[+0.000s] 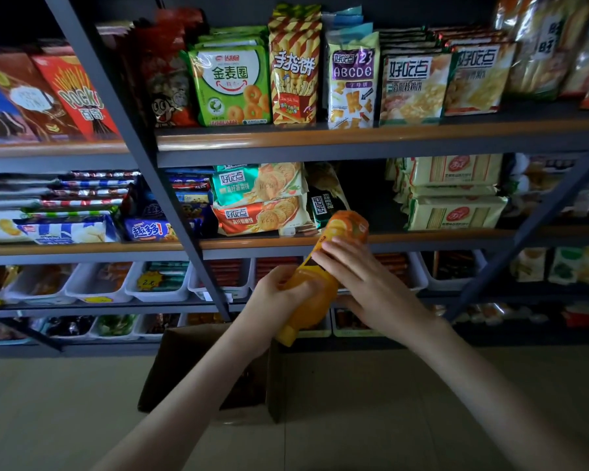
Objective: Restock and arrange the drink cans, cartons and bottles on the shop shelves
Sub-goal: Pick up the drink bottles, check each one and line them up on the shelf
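single head view, near, faces forward and slightly down at shop shelves [354,136], floor below.

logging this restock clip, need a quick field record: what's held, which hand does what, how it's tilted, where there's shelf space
held item: orange drink bottle
left hand: grips the bottle's lower part, near the cap
right hand: holds the middle, fingers across the label
bottle pose: tilted, cap end down toward the person, base up at the middle shelf
shelf space: dark gap between the biscuit packs and the cream-coloured packs
on floor: cardboard box under the arms
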Action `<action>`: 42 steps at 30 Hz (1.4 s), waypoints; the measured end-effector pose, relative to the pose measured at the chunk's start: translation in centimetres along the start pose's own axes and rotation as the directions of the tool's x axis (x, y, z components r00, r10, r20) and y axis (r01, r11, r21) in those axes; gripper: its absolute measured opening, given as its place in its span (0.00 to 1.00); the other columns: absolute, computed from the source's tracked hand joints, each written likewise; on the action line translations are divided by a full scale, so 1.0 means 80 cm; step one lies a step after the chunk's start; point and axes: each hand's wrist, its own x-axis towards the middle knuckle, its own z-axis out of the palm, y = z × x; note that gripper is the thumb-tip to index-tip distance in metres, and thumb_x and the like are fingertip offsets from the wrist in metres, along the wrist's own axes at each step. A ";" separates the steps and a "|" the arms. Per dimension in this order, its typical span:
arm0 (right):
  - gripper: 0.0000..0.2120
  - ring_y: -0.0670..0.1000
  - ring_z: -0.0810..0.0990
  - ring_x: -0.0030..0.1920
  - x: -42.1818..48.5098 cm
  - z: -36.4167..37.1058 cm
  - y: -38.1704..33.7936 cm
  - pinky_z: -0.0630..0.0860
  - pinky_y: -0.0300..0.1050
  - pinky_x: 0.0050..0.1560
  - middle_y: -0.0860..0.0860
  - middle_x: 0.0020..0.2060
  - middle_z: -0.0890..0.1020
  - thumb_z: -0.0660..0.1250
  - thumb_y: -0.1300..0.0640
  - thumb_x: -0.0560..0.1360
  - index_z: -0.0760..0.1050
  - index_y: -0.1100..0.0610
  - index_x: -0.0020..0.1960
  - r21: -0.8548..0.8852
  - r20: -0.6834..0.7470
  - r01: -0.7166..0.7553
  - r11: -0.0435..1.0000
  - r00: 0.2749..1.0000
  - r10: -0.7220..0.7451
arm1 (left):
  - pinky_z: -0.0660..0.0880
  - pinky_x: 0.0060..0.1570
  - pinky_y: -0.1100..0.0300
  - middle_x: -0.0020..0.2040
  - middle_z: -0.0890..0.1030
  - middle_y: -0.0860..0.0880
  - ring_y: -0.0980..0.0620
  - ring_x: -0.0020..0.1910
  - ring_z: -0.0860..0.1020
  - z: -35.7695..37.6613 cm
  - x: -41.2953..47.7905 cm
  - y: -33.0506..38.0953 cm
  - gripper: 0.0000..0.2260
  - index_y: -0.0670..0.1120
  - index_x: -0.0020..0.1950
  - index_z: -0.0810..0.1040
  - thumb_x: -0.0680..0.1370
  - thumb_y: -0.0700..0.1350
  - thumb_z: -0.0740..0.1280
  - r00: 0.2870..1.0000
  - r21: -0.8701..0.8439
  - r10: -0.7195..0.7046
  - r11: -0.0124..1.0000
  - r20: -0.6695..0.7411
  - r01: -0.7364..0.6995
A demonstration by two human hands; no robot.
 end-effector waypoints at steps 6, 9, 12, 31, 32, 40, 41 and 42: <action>0.28 0.47 0.65 0.70 0.005 -0.009 0.001 0.62 0.50 0.72 0.54 0.66 0.74 0.72 0.60 0.71 0.68 0.56 0.69 0.199 -0.188 0.001 0.980 0.981 0.038 | 0.74 0.62 0.44 0.54 0.79 0.50 0.46 0.55 0.78 -0.022 -0.006 0.020 0.13 0.57 0.55 0.77 0.76 0.62 0.65 0.995 0.090 0.010 0.996 0.104 -0.019; 0.22 0.32 0.74 0.56 0.003 -0.028 -0.020 0.71 0.32 0.57 0.40 0.53 0.79 0.76 0.50 0.68 0.71 0.42 0.58 0.659 -0.125 -0.250 0.710 0.894 0.430 | 0.74 0.60 0.49 0.54 0.84 0.47 0.48 0.55 0.82 -0.025 -0.007 0.029 0.24 0.55 0.55 0.83 0.74 0.67 0.57 0.978 -0.027 0.113 0.994 0.173 -0.110; 0.19 0.40 0.82 0.46 0.006 -0.036 -0.029 0.76 0.37 0.47 0.43 0.42 0.84 0.77 0.52 0.65 0.76 0.49 0.53 0.919 0.046 -0.277 0.281 0.783 0.620 | 0.74 0.59 0.61 0.59 0.81 0.57 0.59 0.59 0.78 -0.012 -0.008 0.031 0.15 0.62 0.61 0.78 0.77 0.61 0.60 0.945 0.053 0.248 0.963 0.211 -0.265; 0.30 0.59 0.81 0.57 0.009 -0.063 -0.046 0.79 0.58 0.57 0.60 0.58 0.81 0.70 0.48 0.70 0.70 0.63 0.66 0.711 0.558 -0.039 -0.702 0.638 0.530 | 0.68 0.48 0.74 0.57 0.71 0.55 0.65 0.54 0.68 0.041 -0.023 0.022 0.35 0.48 0.66 0.70 0.64 0.64 0.69 0.611 0.655 0.789 0.495 -0.064 -0.571; 0.31 0.61 0.80 0.59 0.011 -0.065 -0.046 0.79 0.59 0.57 0.62 0.61 0.78 0.70 0.48 0.70 0.69 0.63 0.67 0.683 0.581 -0.031 -0.730 0.628 0.518 | 0.67 0.48 0.75 0.57 0.72 0.55 0.65 0.54 0.67 0.042 -0.023 0.025 0.35 0.48 0.66 0.70 0.65 0.64 0.69 0.591 0.672 0.805 0.468 -0.056 -0.574; 0.27 0.63 0.79 0.58 0.019 -0.078 -0.035 0.81 0.59 0.49 0.64 0.58 0.78 0.71 0.54 0.69 0.70 0.65 0.63 0.626 0.620 0.003 -0.780 0.605 0.500 | 0.66 0.50 0.77 0.62 0.71 0.55 0.62 0.58 0.68 0.031 -0.018 0.040 0.35 0.53 0.70 0.64 0.67 0.64 0.69 0.623 0.661 0.780 0.442 0.051 -0.607; 0.24 0.62 0.79 0.57 0.020 -0.082 -0.031 0.80 0.59 0.51 0.63 0.56 0.79 0.71 0.54 0.69 0.72 0.65 0.60 0.667 0.609 -0.021 -0.745 0.592 0.528 | 0.66 0.49 0.76 0.63 0.71 0.54 0.60 0.57 0.70 0.029 -0.018 0.042 0.34 0.55 0.70 0.63 0.68 0.64 0.68 0.635 0.663 0.768 0.433 0.083 -0.610; 0.19 0.60 0.80 0.56 0.021 -0.087 -0.028 0.80 0.58 0.52 0.62 0.53 0.81 0.70 0.55 0.71 0.73 0.64 0.57 0.712 0.590 -0.047 -0.701 0.582 0.560 | 0.69 0.48 0.75 0.63 0.71 0.53 0.59 0.56 0.71 0.027 -0.017 0.045 0.32 0.56 0.70 0.63 0.69 0.64 0.67 0.639 0.674 0.760 0.410 0.119 -0.614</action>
